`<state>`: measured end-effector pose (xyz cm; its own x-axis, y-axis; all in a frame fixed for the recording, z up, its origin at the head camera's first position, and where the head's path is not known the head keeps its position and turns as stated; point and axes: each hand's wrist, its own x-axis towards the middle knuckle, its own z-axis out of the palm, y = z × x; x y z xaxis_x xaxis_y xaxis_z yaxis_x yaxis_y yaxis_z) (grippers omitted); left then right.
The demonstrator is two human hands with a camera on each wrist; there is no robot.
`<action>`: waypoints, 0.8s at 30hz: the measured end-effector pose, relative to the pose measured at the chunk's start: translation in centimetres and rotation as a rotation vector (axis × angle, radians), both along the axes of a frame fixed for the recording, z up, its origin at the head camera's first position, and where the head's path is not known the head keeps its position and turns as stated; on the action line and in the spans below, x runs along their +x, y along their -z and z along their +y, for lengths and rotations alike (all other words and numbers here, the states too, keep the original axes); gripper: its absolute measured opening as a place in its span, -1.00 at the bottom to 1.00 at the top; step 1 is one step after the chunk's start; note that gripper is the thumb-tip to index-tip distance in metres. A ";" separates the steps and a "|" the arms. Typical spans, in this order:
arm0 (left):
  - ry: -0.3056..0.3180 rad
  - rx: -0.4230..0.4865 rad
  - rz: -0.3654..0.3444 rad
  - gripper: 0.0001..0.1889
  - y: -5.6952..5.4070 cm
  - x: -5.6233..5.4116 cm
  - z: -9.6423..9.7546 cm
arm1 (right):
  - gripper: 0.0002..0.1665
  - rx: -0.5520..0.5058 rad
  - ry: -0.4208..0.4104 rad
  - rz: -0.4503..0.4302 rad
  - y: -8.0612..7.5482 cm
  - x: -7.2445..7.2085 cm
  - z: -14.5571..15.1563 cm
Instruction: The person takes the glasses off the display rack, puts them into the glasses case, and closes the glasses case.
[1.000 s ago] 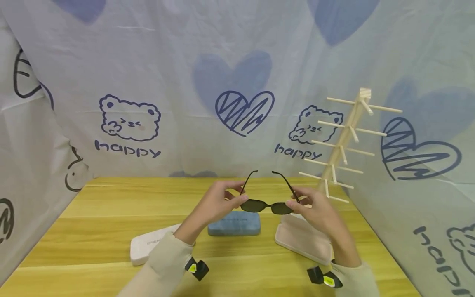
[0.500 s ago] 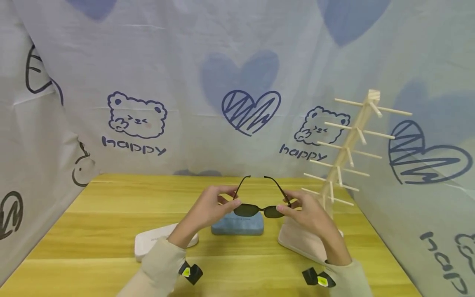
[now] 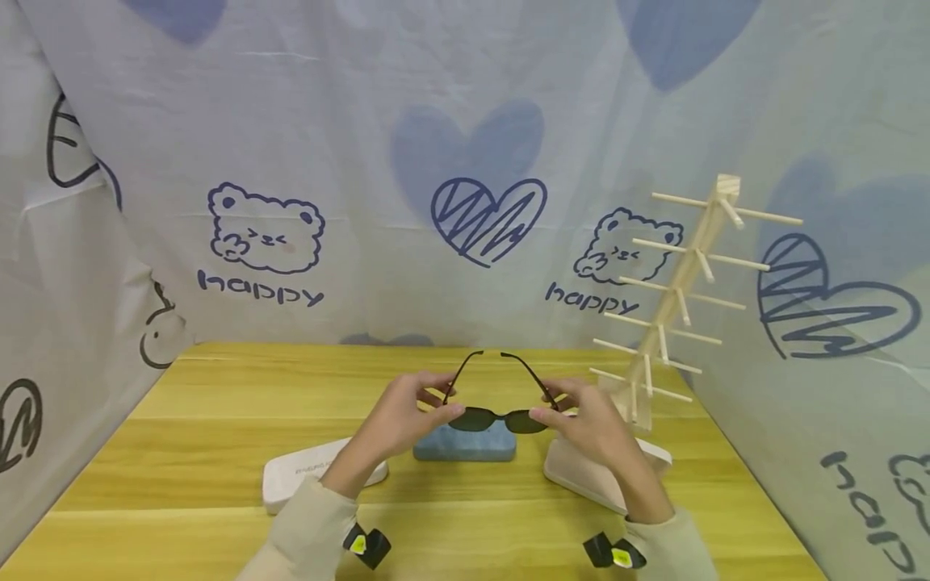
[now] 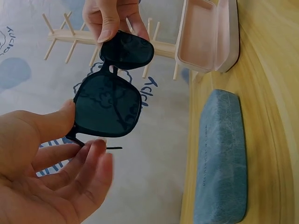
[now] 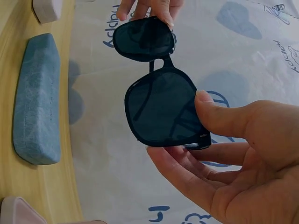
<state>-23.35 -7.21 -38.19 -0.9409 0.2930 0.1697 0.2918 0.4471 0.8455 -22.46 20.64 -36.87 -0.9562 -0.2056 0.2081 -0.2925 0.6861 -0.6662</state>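
Black sunglasses [image 3: 498,418] with dark lenses are held up between both hands, temples unfolded and pointing away from the person. My left hand [image 3: 408,415] pinches the left end of the frame, thumb on the near side and fingers behind, as the left wrist view shows up close. The opposite end is pinched by my right hand [image 3: 587,420] in the same way. Just beyond and below the sunglasses lies a closed blue glasses case [image 3: 465,448]. Under the right forearm an opened pale pink case [image 4: 198,37] shows its lined inside in the left wrist view.
A closed white glasses case [image 3: 294,476] lies by the left forearm. At the back right stands a wooden rack [image 3: 679,290] with several pegs sticking out. Printed cloth [image 3: 363,161] hangs behind the wooden table [image 3: 218,387] and along its sides.
Both hands have brought the sunglasses slightly lower and to the left, keeping their pinch on both ends. The camera view has also shifted a little. The cases and rack stay put.
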 end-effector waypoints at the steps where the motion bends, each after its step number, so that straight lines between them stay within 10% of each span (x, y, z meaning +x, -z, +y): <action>1: 0.000 -0.001 0.002 -0.47 0.1 0.0 0.0 | -0.46 -0.004 -0.003 0.006 0.1 0.0 0.0; 24: -0.020 -0.039 0.010 -0.54 0.7 0.2 -0.1 | -0.84 -0.007 -0.064 0.020 0.8 0.5 -0.4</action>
<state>-23.18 -7.27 -38.91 -0.9448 0.2810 0.1685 0.2914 0.4853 0.8244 -21.97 20.26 -37.67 -0.9368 -0.2649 0.2287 -0.3490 0.6609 -0.6644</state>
